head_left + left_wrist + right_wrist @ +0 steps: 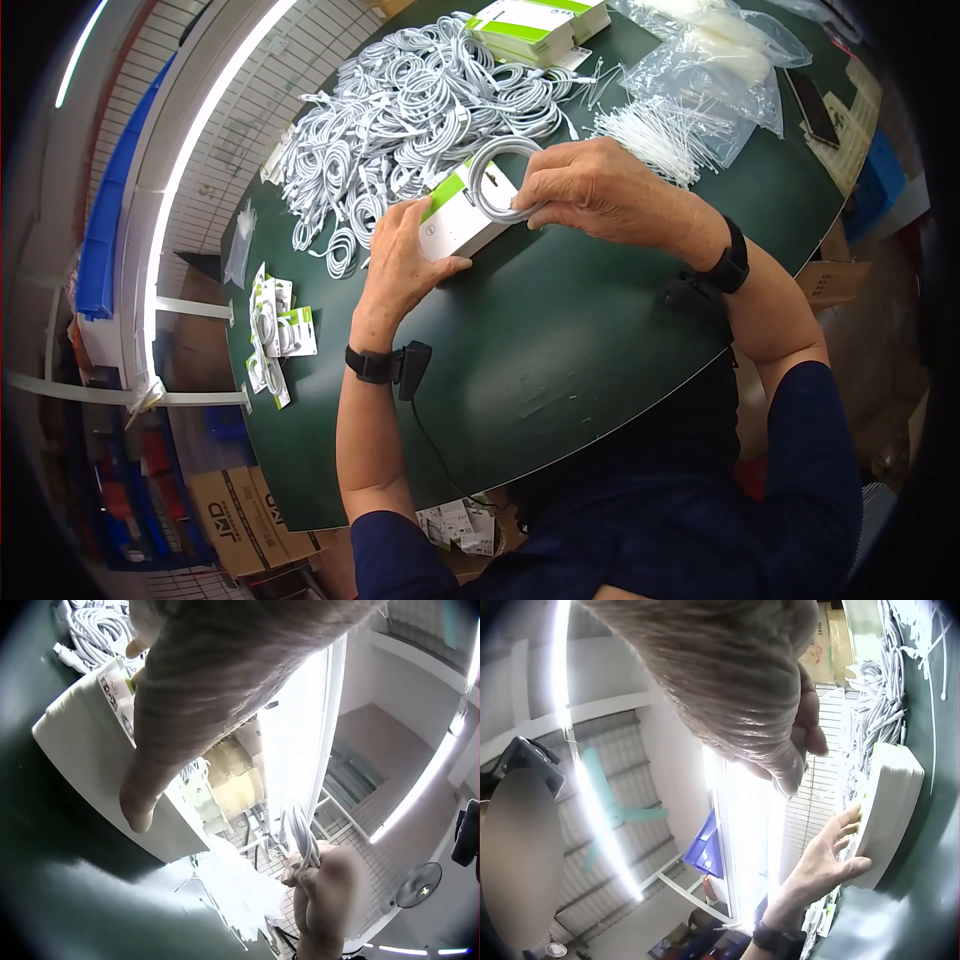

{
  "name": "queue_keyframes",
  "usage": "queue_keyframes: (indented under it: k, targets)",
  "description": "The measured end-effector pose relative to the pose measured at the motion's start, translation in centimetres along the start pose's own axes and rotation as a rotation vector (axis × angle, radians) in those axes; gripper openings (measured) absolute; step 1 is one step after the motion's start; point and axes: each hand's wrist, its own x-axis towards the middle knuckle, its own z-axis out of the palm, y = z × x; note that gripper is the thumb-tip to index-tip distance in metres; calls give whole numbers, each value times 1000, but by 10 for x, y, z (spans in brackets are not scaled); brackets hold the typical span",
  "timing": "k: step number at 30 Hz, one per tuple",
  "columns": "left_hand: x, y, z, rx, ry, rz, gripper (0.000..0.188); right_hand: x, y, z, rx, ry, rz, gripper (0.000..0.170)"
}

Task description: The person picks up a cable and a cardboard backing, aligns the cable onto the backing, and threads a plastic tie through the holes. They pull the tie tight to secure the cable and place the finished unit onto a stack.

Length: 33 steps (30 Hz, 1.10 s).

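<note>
My right hand (600,190) pinches a coiled white cable (477,188) between thumb and fingers. The coil hangs over a thick stack of white and green packaging cards (455,232) on the green table. My left hand (398,250) grips that stack at its left end, thumb along the near side and fingers on the far side. From the left wrist, the stack's white edges (97,750) show under the thumb, with the cable loops (301,840) held up beyond. In the right wrist view the left hand (814,866) is against the stack (892,802); the coil is hidden there.
A large heap of coiled cables (410,100) lies beyond the stack. More card stacks (525,30) stand at the back, near loose white cable ties (665,135) and plastic bags (700,50). Carded cables (270,335) lie at left; a phone (812,108) is far right.
</note>
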Motion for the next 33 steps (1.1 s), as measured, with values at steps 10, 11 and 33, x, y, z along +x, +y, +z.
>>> queue_keyframes:
  k: [10, 11, 33]
  targets:
    - [-8, 0, -15, -99, 191, 59, 48, 1, 4, -1, -27, 100, 3, 24]
    - [-12, 4, -15, -102, 274, 84, 39, 2, 2, -2, 21, 145, 11, 24]
    - [-69, 86, 11, -119, 470, 229, 23, -7, -21, 60, 206, 156, 62, 24]
